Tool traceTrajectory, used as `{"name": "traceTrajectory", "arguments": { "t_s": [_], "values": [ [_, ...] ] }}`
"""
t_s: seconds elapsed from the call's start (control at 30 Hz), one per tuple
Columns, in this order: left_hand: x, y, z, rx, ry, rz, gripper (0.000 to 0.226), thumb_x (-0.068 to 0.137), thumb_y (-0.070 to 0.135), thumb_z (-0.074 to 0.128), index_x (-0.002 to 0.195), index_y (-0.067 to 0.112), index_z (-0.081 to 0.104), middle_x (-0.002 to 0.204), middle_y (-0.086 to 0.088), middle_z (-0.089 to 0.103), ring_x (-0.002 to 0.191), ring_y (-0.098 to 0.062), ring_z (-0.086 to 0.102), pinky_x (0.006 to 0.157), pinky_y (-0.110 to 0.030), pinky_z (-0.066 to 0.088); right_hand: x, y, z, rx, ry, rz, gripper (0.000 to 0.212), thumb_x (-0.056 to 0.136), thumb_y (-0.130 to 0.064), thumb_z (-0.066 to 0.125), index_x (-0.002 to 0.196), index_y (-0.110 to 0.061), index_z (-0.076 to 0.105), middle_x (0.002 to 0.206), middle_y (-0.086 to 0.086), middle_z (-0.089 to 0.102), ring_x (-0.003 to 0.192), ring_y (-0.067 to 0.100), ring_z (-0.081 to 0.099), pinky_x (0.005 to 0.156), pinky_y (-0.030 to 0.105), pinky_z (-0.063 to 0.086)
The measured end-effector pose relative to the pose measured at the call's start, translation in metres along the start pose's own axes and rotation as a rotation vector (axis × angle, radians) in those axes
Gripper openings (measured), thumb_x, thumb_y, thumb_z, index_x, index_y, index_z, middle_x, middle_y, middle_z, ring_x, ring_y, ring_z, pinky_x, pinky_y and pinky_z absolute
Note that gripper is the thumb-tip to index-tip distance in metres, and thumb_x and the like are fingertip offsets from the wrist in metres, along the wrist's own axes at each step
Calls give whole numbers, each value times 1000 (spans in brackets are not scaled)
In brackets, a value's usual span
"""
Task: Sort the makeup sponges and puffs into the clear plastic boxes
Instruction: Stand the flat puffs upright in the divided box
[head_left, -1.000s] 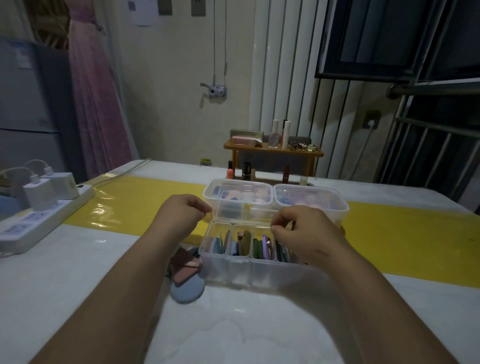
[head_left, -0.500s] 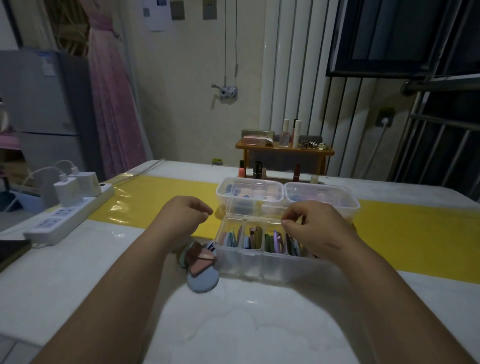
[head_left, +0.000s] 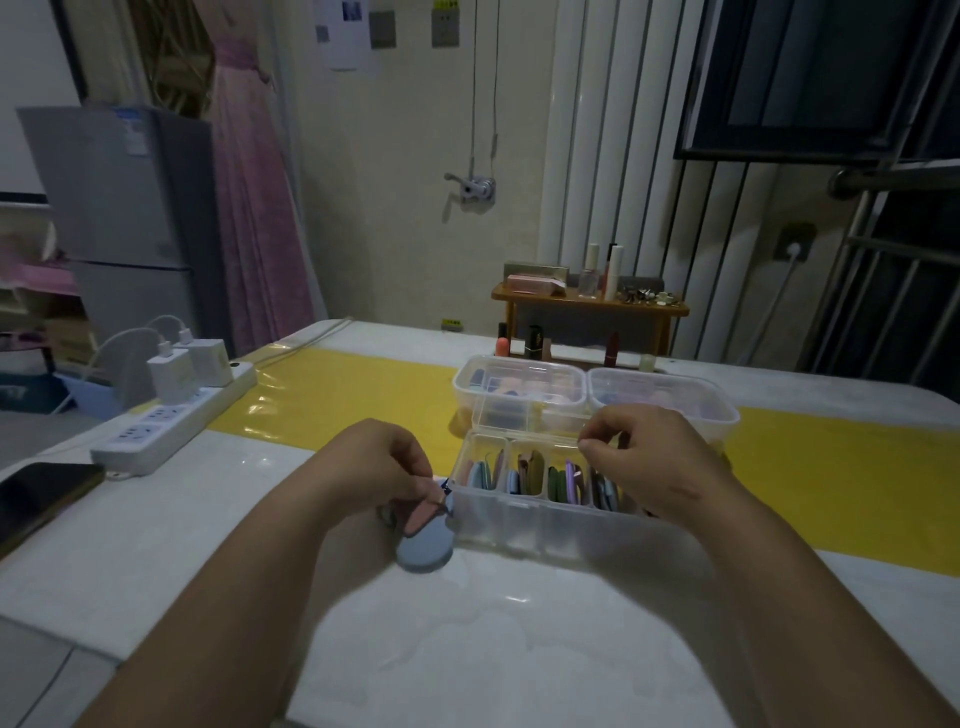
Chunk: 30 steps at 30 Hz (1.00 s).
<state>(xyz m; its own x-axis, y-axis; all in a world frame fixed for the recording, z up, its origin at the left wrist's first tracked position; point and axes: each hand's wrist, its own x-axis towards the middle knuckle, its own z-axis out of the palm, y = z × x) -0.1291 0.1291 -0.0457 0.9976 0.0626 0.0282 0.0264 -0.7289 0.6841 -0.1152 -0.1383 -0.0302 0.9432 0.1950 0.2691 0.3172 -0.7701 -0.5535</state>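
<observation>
A clear divided box (head_left: 524, 525) stands in front of me with several flat puffs standing on edge in its compartments. Behind it are two more clear boxes, the left one (head_left: 467, 387) and the right one (head_left: 722, 415), holding sponges. A small pile of puffs lies left of the divided box, with a round blue puff (head_left: 423, 545) lowest. My left hand (head_left: 379, 467) is down on that pile, fingers pinching a pink puff (head_left: 420, 514). My right hand (head_left: 649, 457) hovers over the right end of the divided box, fingers curled, nothing seen in them.
A white power strip (head_left: 171, 426) with two chargers lies at the left on the table. A dark phone (head_left: 41, 496) rests near the left edge. A small wooden shelf (head_left: 589, 306) with cosmetics stands behind the boxes. A yellow strip (head_left: 831, 478) crosses the table.
My left hand dropped from beside the box onto the puff pile and closed on the pink puff. My right hand stayed over the box. The camera view shifted left and tilted up.
</observation>
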Motion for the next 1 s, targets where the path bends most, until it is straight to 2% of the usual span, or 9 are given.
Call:
{"name": "traceTrajectory", "arguments": {
  "t_s": [0.17, 0.27, 0.37, 0.43, 0.5, 0.67, 0.83, 0.9, 1.0],
  "values": [
    [9, 8, -8, -225, 62, -25, 12, 80, 7, 78, 85, 3, 68, 72, -10, 75, 66, -20, 72, 64, -28, 51, 3, 4, 1, 11, 11, -1, 12, 96, -25, 58, 90, -31, 66, 86, -15, 62, 77, 5, 56, 57, 17, 39],
    [16, 18, -10, -322, 114, 18, 13, 81, 4, 76, 87, -2, 65, 70, -13, 74, 66, -21, 74, 60, -23, 48, 5, 8, 2, 12, 18, 7, 11, 95, -27, 59, 90, -32, 67, 87, -15, 62, 78, 4, 57, 59, 17, 40],
    [24, 31, -4, -414, 182, 62, 11, 81, 3, 75, 83, 1, 64, 68, -13, 73, 61, -22, 70, 60, -26, 48, 6, 11, 2, 57, 36, 4, 12, 95, -26, 60, 90, -34, 67, 87, -14, 64, 79, 5, 59, 63, 18, 44],
    [32, 39, 2, -402, 240, 86, 10, 80, 5, 75, 82, 7, 65, 73, -10, 72, 67, -21, 66, 65, -33, 49, 6, 12, 0, 93, 52, 1, 13, 94, -24, 61, 89, -35, 66, 86, -13, 65, 78, 6, 60, 64, 19, 45],
    [37, 49, 8, -413, 261, 118, 10, 80, 6, 75, 84, 12, 67, 81, -7, 69, 73, -19, 61, 62, -30, 46, 7, 14, -1, 114, 70, -3, 13, 94, -23, 61, 89, -35, 66, 86, -13, 66, 78, 6, 60, 65, 21, 47],
    [40, 68, 25, -469, 199, 187, 13, 83, 7, 72, 93, 15, 66, 87, -4, 69, 78, -18, 66, 59, -24, 48, 10, 15, -1, 194, 100, -20, 10, 95, -25, 60, 98, -35, 61, 94, -15, 64, 83, 6, 62, 71, 26, 53],
    [36, 69, 43, -470, 127, 211, 12, 82, 5, 73, 87, 12, 65, 77, -8, 71, 68, -20, 68, 59, -27, 53, 8, 11, 0, 256, 49, -59, 12, 97, -27, 58, 97, -38, 55, 100, -17, 64, 82, 11, 64, 76, 37, 60],
    [34, 69, 47, -435, 142, 232, 13, 81, 7, 75, 83, 14, 64, 76, -7, 70, 68, -19, 66, 60, -28, 51, 8, 10, 0, 211, 36, -81, 11, 97, -28, 58, 95, -39, 58, 100, -19, 63, 83, 10, 63, 73, 33, 58],
    [33, 68, 49, -425, 167, 261, 14, 78, 10, 78, 77, 15, 65, 77, -6, 69, 77, -23, 67, 71, -37, 58, 9, 9, 2, 169, 25, -95, 11, 95, -27, 62, 93, -37, 65, 93, -18, 64, 79, 5, 60, 68, 22, 50]
  ]
}}
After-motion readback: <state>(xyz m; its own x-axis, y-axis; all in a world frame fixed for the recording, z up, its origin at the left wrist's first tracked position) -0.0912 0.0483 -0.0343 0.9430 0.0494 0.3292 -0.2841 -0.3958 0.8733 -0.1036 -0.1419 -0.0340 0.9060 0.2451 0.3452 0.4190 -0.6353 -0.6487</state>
